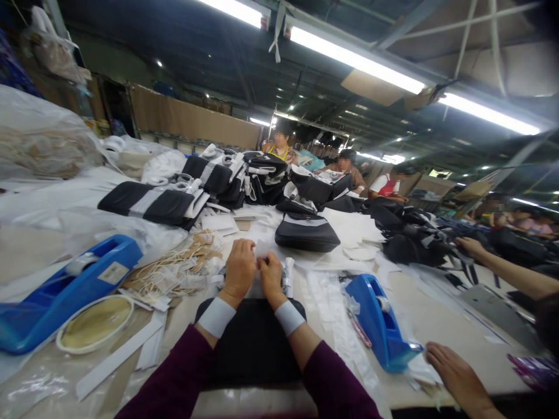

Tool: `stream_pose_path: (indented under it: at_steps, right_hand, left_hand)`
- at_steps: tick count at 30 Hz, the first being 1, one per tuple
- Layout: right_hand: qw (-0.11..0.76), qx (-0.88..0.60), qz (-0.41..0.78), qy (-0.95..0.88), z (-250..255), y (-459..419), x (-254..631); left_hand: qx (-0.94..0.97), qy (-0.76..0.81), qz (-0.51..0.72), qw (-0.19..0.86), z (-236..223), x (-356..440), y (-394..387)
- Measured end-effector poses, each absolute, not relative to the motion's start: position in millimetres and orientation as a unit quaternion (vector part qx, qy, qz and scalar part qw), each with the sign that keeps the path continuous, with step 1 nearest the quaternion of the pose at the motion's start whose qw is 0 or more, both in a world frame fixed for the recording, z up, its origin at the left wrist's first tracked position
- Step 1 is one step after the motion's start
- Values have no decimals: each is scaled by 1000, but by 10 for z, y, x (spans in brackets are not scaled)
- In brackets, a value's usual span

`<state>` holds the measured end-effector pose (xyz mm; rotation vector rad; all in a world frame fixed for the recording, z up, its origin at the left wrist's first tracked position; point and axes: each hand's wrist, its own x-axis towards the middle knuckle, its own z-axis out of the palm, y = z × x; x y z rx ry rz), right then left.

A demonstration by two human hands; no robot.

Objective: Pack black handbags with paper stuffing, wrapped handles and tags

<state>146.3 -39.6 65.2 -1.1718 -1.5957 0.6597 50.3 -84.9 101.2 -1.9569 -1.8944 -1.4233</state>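
Head view: a small, thin white sheet point(262, 249) is pinched by left hand point(239, 270) and right hand point(271, 278), both grips closed. Judged light, easily creased; best held by edges.

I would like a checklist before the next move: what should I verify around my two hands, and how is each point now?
1. Left hand and right hand together at the small pale piece: ok.
2. Firm grip on that piece by each hand: cannot tell; the fingers hide it.
3. Black bag in front of the body, beneath the forearms: ok.
4. Tape roll in the right-hand blue dispenser: ok, one shows.
5. Co-worker's hand well away from that dispenser: not ok, it is close beside its end.
6. Table left of the bag uncluttered: not ok; white strips lie there.
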Motion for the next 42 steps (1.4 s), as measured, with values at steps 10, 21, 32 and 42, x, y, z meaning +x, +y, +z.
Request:
stream_pose_path:
  at_steps: [10,21,32,42]
  right_hand:
    - [437,-489,318,-685,737,-186,1288]
    - [462,-490,306,-673,939,205,1184]
    - [478,-507,321,-641,1269,565,1126]
    - [334,-226,226,-886,1252,-1770,2228]
  left_hand:
    - [-800,-553,-233,25,580,585,-1212]
    - [-805,-554,-206,53,603,612,-1208]
    - [-813,-553,-176,56,596,621,-1169]
    - [-818,-550,-168,33,547,637,-1140]
